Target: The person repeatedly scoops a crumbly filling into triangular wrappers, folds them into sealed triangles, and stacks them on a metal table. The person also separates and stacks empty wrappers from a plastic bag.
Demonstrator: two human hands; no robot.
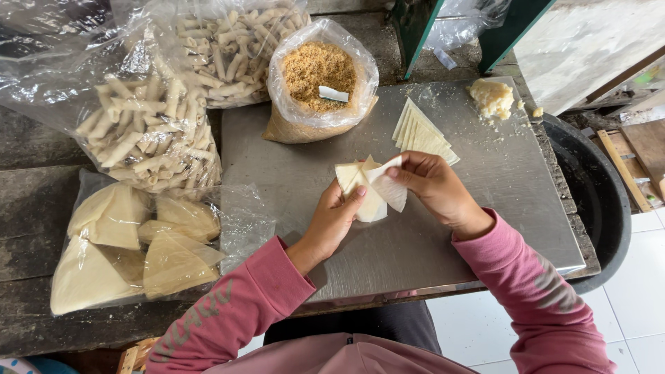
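Two hands pinch one thin, pale triangular pastry wrapper [370,190] above the steel tabletop [478,208]: left hand [332,218] gripping its lower edge, right hand [433,187] folding a corner. Light, floppy, tearable; best held by the edges.

Thin pale cream pastry sheet [367,187], triangular, partly folded. Held just above grey metal surface [485,208], near its middle. Left corner pinched flat at roughly two layers; right flap peeled up and curling, whiter underside showing. Lower edge rounded, drooping toward surface. Top shows small pointed tips side by side. Dry, matte, uncreased apart from fold lines. No filling visible on sheet.
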